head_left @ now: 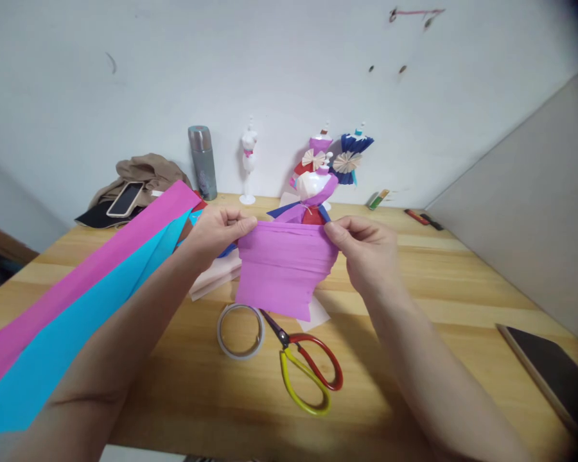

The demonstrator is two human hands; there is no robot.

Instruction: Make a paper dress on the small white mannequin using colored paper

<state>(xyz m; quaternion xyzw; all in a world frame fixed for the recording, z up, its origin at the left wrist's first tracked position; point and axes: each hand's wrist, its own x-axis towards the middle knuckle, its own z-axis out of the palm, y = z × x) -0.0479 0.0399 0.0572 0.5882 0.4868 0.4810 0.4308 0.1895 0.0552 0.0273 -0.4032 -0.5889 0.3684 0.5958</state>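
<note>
A piece of purple crepe paper (282,269) hangs above the wooden table (462,282), held by its gathered top edge. My left hand (216,232) pinches the top left corner, fingers closed on the paper. My right hand (363,247) pinches the top right corner in the same way. Just behind the paper stands a small white mannequin (313,186) dressed in purple, red and blue paper. Below the paper lie a roll of clear tape (241,331) and scissors (308,366) with red and yellow handles.
Long pink (84,279) and blue (62,346) paper strips lie across the left side. At the back stand a grey flask (202,162), a bare white mannequin (248,160), a dressed blue mannequin (354,154), and a phone (124,198) on brown cloth. A dark tablet (551,372) lies right.
</note>
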